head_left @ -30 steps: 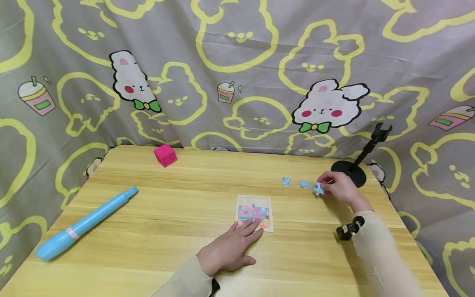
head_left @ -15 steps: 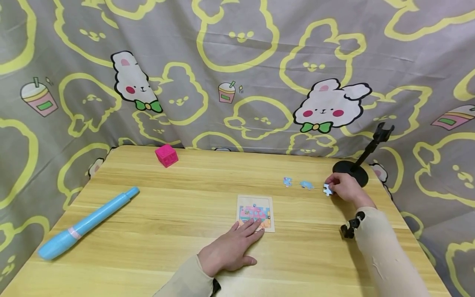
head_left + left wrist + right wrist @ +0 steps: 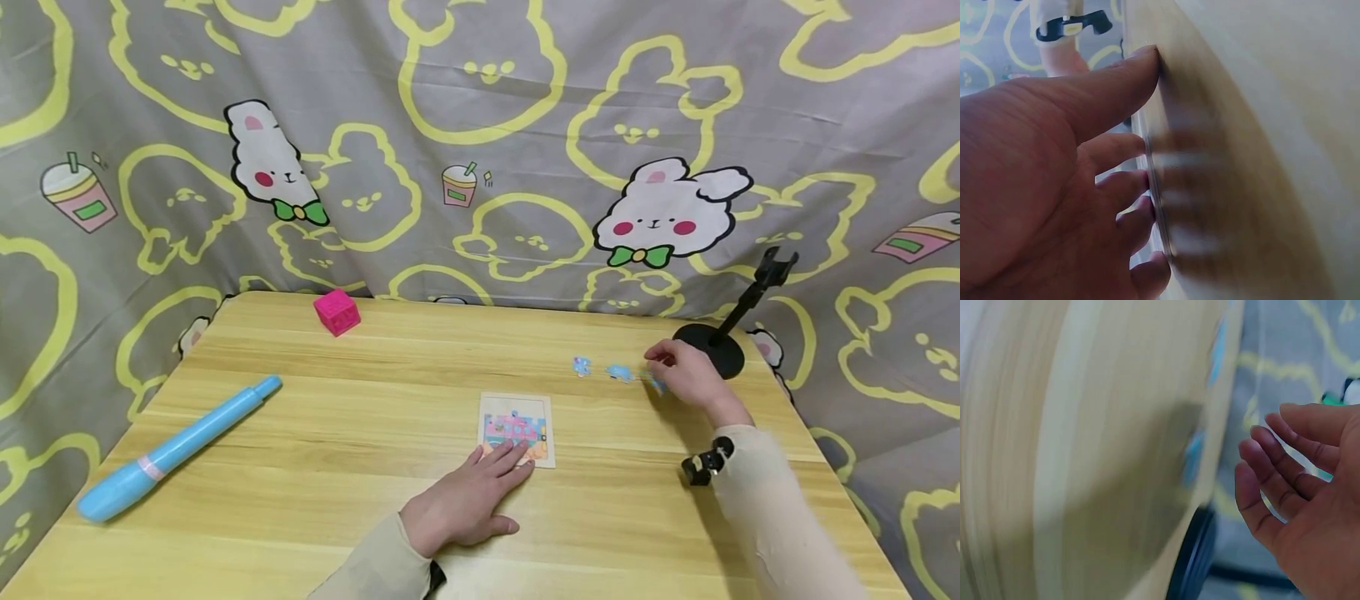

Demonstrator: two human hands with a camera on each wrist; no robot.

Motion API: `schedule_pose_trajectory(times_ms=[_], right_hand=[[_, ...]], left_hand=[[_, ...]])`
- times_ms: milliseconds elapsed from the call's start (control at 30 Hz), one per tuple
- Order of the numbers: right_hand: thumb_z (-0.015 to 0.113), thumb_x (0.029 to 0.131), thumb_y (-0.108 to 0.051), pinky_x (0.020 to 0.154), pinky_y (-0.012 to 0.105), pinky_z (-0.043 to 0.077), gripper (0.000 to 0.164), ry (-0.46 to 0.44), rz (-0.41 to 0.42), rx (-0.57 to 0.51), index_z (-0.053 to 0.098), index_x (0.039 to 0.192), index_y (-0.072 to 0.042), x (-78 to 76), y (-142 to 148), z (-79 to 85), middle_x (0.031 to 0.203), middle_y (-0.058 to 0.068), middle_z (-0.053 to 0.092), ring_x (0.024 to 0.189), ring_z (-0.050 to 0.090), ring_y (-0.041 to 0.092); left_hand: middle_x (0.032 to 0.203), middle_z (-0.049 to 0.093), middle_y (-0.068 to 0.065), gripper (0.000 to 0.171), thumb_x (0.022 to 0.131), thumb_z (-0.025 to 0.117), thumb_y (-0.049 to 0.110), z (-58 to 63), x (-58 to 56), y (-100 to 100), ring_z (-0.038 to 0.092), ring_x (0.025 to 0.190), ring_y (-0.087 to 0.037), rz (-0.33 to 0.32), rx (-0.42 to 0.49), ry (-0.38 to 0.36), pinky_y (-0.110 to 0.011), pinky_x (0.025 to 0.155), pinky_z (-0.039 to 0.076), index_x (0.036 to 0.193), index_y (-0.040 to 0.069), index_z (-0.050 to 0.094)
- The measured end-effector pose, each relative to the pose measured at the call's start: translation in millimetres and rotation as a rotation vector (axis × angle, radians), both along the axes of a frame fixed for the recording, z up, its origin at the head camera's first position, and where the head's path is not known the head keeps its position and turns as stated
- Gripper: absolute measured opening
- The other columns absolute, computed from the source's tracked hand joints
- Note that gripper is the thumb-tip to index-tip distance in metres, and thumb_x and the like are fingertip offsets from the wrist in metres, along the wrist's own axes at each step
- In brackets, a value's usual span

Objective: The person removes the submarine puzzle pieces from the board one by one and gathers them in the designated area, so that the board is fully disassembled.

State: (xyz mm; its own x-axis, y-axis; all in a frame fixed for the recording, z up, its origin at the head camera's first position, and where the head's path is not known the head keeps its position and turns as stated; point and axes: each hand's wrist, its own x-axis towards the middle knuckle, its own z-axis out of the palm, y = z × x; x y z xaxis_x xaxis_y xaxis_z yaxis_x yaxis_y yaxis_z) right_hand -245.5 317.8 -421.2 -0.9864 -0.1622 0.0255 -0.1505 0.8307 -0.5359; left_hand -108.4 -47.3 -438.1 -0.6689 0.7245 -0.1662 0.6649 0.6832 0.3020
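On table [image 3: 300, 433], spread left hand [image 3: 467, 504] touching puzzle [image 3: 516, 427], relaxed, empty right hand [image 3: 688, 377] above piece [image 3: 1192, 459]

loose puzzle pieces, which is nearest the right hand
The rightmost piece, partly hidden by the right hand; the middle piece and leftmost piece lie farther from it, in full view.

The blue puzzle piece [image 3: 1192, 459] pinched a moment ago has been let go by the right hand [image 3: 687, 377]. The hand seems to have been lifted above it, though the piece is blurred.
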Motion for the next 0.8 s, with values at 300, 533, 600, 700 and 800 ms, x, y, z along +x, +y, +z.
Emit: schedule_pose_trajectory(times_ms=[300, 533, 600, 700, 800], right_hand=[[0.061, 0.097, -0.011, 0.087, 0.047, 0.050, 0.020, -0.005, 0.223, -0.142, 0.066, 0.113, 0.000, 16.4, -84.5, 8.0, 0.104, 0.008, 0.066, 0.100, 0.061, 0.026], [0.060, 0.098, -0.010, 0.092, 0.047, 0.049, 0.025, -0.115, 0.412, -0.135, 0.065, 0.121, -0.001, 31.8, -143.9, 7.9, 0.114, 0.008, 0.065, 0.108, 0.060, 0.025], [0.061, 0.097, -0.008, 0.093, 0.046, 0.049, 0.027, -0.129, 0.443, -0.122, 0.065, 0.122, -0.002, 34.1, -155.1, 6.9, 0.116, 0.010, 0.065, 0.109, 0.060, 0.026], [0.063, 0.095, -0.008, 0.093, 0.045, 0.048, 0.027, -0.143, 0.456, -0.100, 0.066, 0.122, -0.003, 35.6, -167.8, 4.0, 0.116, 0.009, 0.066, 0.110, 0.060, 0.025], [0.065, 0.094, -0.008, 0.092, 0.042, 0.049, 0.026, -0.148, 0.460, -0.083, 0.066, 0.120, -0.003, 35.6, -177.2, 0.5, 0.113, 0.007, 0.066, 0.106, 0.061, 0.023]], left_hand=[[0.162, 0.017, -0.004, 0.075, 0.093, 0.065, 0.041, 0.6, -1.3, 0.6, 0.016, 0.147, -0.020, -0.002, 0.005, -0.030, -0.045, 0.116, 0.022, 0.154, 0.013, 0.034], [0.162, 0.019, -0.004, 0.074, 0.093, 0.066, 0.041, 2.3, -1.3, 0.6, 0.017, 0.147, -0.020, -0.002, 0.008, -0.043, -0.045, 0.115, 0.023, 0.154, 0.013, 0.036], [0.161, 0.020, -0.005, 0.074, 0.093, 0.065, 0.043, 2.1, -1.2, 0.5, 0.017, 0.147, -0.020, -0.002, -0.003, -0.042, -0.045, 0.115, 0.023, 0.154, 0.013, 0.035], [0.161, 0.021, -0.006, 0.075, 0.092, 0.065, 0.043, 1.8, -1.6, -0.1, 0.017, 0.147, -0.021, -0.001, -0.009, -0.045, -0.046, 0.115, 0.022, 0.154, 0.013, 0.035], [0.161, 0.022, -0.007, 0.075, 0.092, 0.065, 0.043, 1.0, -2.5, -0.6, 0.018, 0.146, -0.021, 0.000, -0.009, -0.043, -0.046, 0.115, 0.022, 0.154, 0.014, 0.035]])
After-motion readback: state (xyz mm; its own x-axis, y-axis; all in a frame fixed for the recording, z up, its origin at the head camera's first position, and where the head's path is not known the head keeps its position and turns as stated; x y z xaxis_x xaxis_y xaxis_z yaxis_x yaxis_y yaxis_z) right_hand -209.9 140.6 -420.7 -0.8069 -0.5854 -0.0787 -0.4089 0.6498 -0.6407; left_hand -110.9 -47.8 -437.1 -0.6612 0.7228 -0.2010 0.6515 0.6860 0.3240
